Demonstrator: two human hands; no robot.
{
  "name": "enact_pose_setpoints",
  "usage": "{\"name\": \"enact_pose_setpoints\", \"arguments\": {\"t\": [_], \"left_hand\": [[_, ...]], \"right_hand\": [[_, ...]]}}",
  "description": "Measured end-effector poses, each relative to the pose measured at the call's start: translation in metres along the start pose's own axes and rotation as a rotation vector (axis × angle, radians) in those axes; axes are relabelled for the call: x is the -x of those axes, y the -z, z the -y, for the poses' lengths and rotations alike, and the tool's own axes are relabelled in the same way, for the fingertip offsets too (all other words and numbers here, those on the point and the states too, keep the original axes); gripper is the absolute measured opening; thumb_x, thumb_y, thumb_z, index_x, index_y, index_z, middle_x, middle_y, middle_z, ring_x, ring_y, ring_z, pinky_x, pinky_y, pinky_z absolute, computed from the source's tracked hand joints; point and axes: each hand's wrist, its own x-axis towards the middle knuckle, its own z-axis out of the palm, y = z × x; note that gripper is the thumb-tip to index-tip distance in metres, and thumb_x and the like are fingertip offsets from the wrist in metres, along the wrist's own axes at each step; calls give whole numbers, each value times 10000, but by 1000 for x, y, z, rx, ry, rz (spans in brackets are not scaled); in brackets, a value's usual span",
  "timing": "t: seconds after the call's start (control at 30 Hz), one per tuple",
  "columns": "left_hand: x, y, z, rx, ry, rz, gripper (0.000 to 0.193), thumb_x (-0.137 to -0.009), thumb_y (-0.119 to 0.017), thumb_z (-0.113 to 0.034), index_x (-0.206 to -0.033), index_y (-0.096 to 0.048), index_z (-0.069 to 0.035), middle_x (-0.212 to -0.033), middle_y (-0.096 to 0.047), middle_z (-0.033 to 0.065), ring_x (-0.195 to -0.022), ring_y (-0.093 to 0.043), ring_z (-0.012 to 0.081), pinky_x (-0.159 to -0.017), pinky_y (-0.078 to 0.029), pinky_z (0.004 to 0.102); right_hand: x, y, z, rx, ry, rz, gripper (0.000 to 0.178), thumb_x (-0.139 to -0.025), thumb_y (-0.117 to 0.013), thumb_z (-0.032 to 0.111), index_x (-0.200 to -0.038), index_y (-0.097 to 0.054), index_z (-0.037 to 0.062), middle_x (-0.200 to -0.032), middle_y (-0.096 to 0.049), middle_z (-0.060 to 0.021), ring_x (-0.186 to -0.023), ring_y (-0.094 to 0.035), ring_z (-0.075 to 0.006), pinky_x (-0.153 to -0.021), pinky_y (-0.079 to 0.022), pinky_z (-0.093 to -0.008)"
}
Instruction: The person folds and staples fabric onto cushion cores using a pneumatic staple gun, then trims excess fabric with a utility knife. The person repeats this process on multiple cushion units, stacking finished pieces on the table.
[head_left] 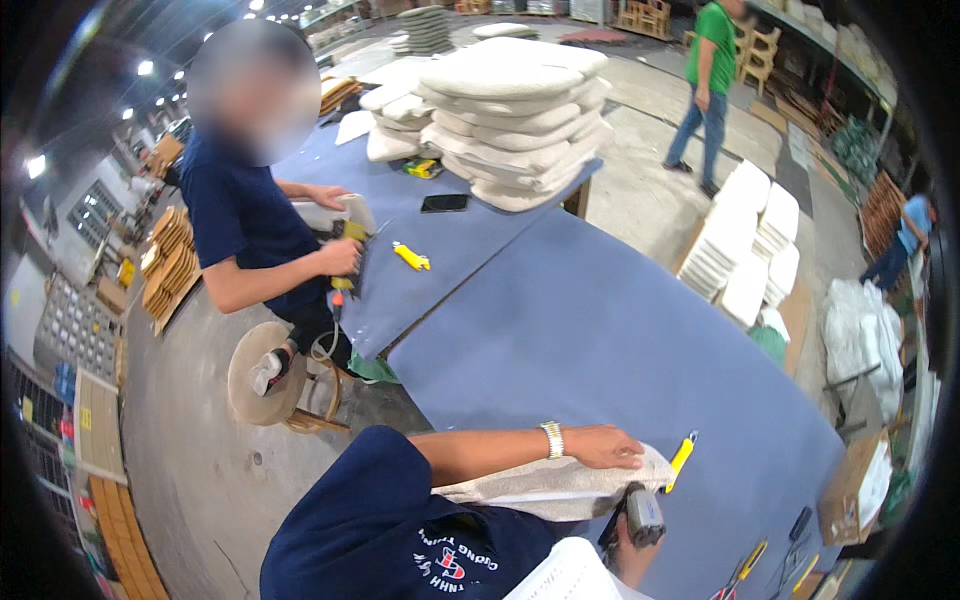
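A beige upholstered seat cushion (pixel 545 487) stands tilted on its edge in front of me, at the near side of the blue-covered table (pixel 600 330). My left hand (pixel 605 447) grips its upper edge near the right end, fingers reaching over the fabric. My right hand (pixel 638 555) is closed round a staple gun (pixel 645 515), whose grey head is against or very near the cushion's right end; the exact contact is hidden. A yellow utility knife (pixel 681 460) lies just beyond that end.
Across the table's left side a co-worker (pixel 235 220) holds a staple gun (pixel 346 250) to a cushion. A tall cushion stack (pixel 515 120), a phone (pixel 445 203) and another yellow knife (pixel 410 256) rest there. Hand tools (pixel 740 572) lie near right, beside a cardboard box (pixel 850 490). A stool (pixel 262 375) stands left.
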Motion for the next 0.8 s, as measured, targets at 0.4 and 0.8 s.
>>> {"name": "enact_pose_setpoints", "arguments": {"t": [0.4,0.8], "left_hand": [[-6,-56,64,38,46,7,773,-1092,-420,-541,-1661,-182,-75,-1740,-128,153,-1612,-55,320,-1304,-45,456],[10,-62,2,-351,277,-192,891,-920,-722,-276,-1596,-240,46,-1576,-402,319,-1456,-405,492,-1152,-421,543]], "right_hand": [[-22,-4,62,-450,-391,90,560,-863,-810,112,-1362,-598,-31,-1268,-705,-146,-1176,-664,-228,-1039,-507,-378],[-21,-2,87,-276,-344,68,569,-816,-766,8,-1365,-621,-22,-1321,-689,-163,-1216,-661,-219,-1054,-500,-345]]}}
